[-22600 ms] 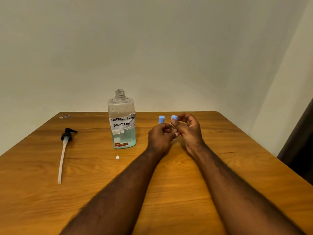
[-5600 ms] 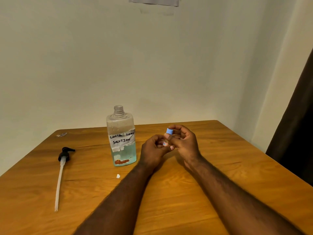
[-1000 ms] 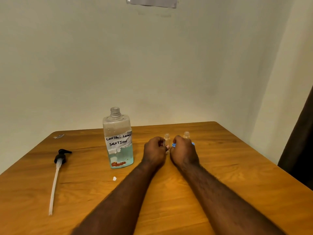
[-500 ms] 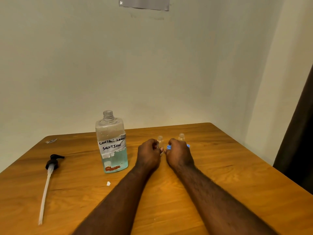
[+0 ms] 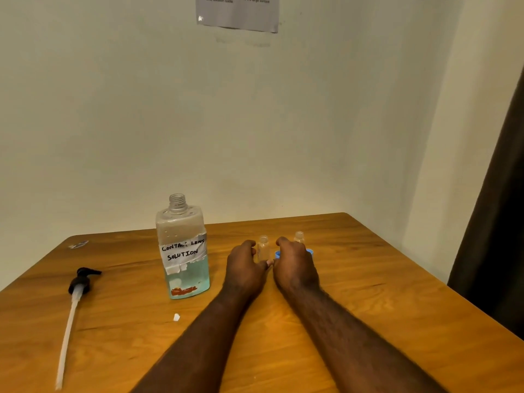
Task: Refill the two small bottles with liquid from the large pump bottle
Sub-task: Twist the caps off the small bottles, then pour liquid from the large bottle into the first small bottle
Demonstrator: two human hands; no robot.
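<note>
The large bottle [image 5: 183, 251] stands upright left of centre on the wooden table [image 5: 368, 293]. Its neck is open and its pump [image 5: 82, 282] lies flat well to the left. Roughly a third full of pale blue liquid, it should be fairly light, though the liquid will slosh. The flat sides below the taped label look like the firmest hold, and the thin plastic may give under a squeeze.

The nearer small bottle [image 5: 263, 246] stands uncapped between the hands, and the farther small bottle [image 5: 299, 236] stands just beyond the right hand [image 5: 295, 263]. Both look light and easy to tip. Two blue caps [image 5: 309, 251] peek out by that hand.

The left hand [image 5: 245, 265] and the right lie knuckles up with fingers curled. Whether either touches the nearer bottle cannot be told.

Bare tabletop lies near and to the right. The far edge, by the wall, is close behind the small bottles.
</note>
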